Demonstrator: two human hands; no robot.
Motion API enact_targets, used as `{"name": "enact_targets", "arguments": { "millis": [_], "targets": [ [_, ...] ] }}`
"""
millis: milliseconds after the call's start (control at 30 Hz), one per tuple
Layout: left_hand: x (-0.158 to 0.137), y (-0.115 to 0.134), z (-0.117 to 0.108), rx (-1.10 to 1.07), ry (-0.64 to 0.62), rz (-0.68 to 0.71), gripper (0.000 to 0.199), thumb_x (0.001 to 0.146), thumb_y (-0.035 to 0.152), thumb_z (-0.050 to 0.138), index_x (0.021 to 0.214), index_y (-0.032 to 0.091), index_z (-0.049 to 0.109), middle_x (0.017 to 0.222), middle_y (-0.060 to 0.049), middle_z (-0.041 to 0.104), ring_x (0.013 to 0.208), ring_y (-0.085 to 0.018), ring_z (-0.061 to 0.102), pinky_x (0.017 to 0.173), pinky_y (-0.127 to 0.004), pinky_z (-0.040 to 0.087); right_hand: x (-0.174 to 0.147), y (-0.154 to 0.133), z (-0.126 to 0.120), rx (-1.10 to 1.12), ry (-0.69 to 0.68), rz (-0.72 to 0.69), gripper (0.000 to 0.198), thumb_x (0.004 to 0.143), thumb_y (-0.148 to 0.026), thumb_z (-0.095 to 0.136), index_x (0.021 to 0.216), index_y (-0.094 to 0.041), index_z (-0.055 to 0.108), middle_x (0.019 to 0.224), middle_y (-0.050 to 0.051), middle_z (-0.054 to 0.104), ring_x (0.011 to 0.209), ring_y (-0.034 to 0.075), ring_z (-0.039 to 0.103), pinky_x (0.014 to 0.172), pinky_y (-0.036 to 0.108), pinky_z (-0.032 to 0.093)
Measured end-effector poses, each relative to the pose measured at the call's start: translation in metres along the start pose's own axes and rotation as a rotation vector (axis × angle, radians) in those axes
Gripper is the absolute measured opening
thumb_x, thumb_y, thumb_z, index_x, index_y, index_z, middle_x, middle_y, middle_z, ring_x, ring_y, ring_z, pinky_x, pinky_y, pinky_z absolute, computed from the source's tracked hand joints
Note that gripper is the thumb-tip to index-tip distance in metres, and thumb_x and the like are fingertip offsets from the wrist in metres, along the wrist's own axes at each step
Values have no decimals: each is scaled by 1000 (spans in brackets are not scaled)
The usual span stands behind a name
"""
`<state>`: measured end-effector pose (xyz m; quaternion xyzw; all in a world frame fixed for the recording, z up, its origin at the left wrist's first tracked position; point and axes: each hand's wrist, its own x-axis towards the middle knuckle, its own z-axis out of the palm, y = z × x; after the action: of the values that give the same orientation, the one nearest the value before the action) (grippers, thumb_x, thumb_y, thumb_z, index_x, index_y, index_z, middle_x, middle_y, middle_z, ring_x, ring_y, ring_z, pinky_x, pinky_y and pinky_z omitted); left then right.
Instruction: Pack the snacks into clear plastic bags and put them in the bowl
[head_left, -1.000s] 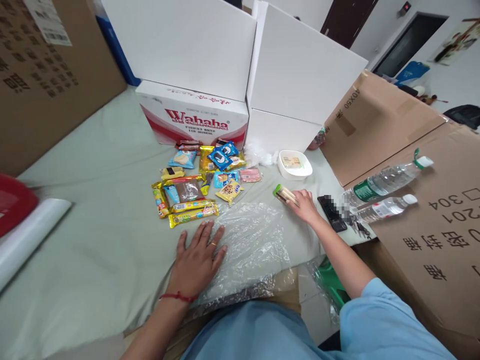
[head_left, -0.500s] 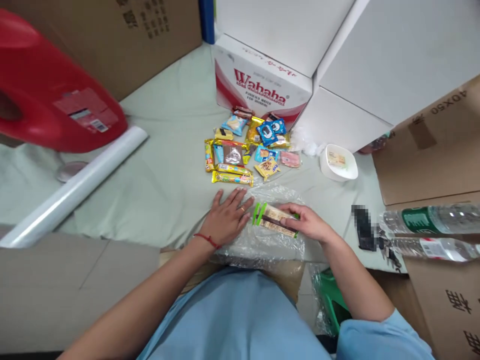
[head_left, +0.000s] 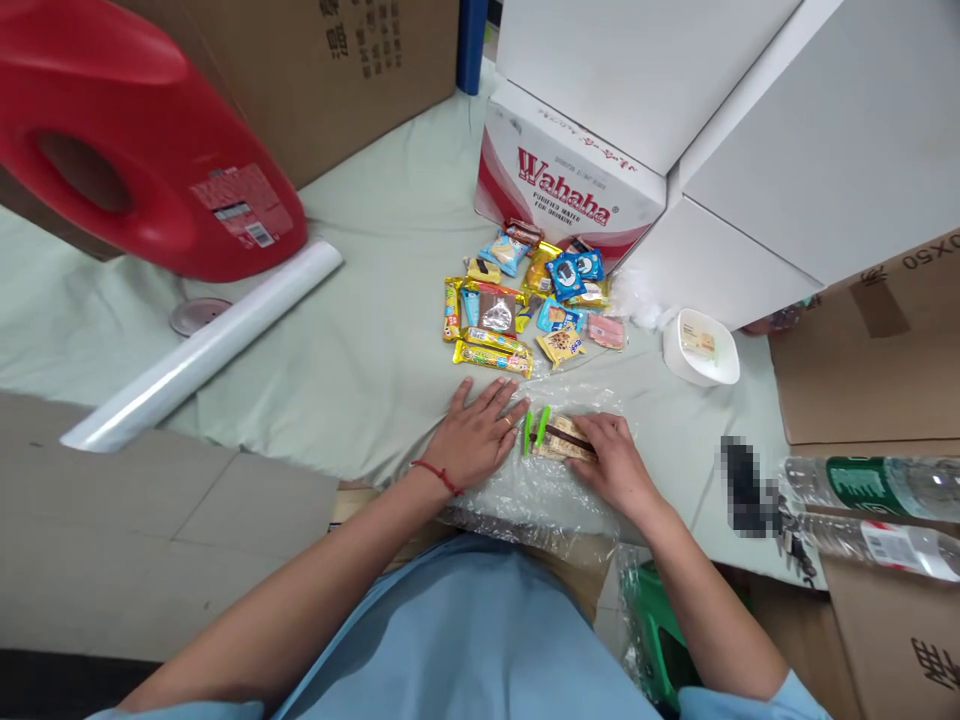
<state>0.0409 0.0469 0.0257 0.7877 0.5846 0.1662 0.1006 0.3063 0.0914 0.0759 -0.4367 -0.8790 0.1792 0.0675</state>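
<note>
Before us spreads a cloth-covered table (head_left: 375, 330), a red jug (head_left: 180, 130) standing at ten o'clock from our clear film (head_left: 547, 510). Our left hand (head_left: 476, 435) lies flat at nine o'clock, fingers fanned wide; our right hand (head_left: 613, 465) is curled at three. A white tub (head_left: 690, 373) sits at two o'clock. Our green-ended packets (head_left: 559, 440), over the film's middle, are in that right hand's grasp.

Blue shirt (head_left: 480, 640), red bracelet (head_left: 441, 476)

Pale floor tiles (head_left: 105, 520) show beside the cloth-covered table (head_left: 390, 320).
</note>
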Motion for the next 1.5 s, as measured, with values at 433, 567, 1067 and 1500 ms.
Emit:
{"name": "enact_targets", "arguments": {
  "millis": [433, 567, 1067, 1500],
  "targets": [
    [-4, 7, 2, 24, 21, -39, 50, 105, 39, 38, 154, 33, 48, 167, -7, 38, 155, -28, 35, 127, -66, -2, -2, -13, 6, -105, -12, -59, 54, 88, -25, 69, 141, -24, 58, 134, 14, 65, 130, 36, 50, 109, 59, 43],
    [-7, 11, 5, 36, 4, -58, 52, 105, 44, 38, 155, 32, 47, 168, -10, 34, 157, -29, 30, 125, -70, -6, -26, 8, 3, -48, 88, 7, 53, 89, -32, 68, 141, -25, 58, 130, 15, 66, 126, 37, 53, 106, 60, 45],
    [-10, 9, 6, 98, -23, -26, 52, 107, 37, 30, 157, 30, 42, 169, -8, 32, 157, -27, 30, 123, -73, -4, -1, -38, 15, 76, 67, 32, 51, 83, -22, 74, 132, -24, 61, 128, 13, 63, 126, 35, 49, 109, 54, 43],
    [-8, -2, 3, 4, -39, -64, 54, 107, 39, 31, 161, 31, 34, 169, -10, 33, 154, -28, 37, 125, -70, 10, -21, -17, 22, 128, 190, -48, 59, 90, -34, 74, 144, -23, 52, 144, 15, 53, 139, 35, 43, 116, 58, 39]
  ]
}}
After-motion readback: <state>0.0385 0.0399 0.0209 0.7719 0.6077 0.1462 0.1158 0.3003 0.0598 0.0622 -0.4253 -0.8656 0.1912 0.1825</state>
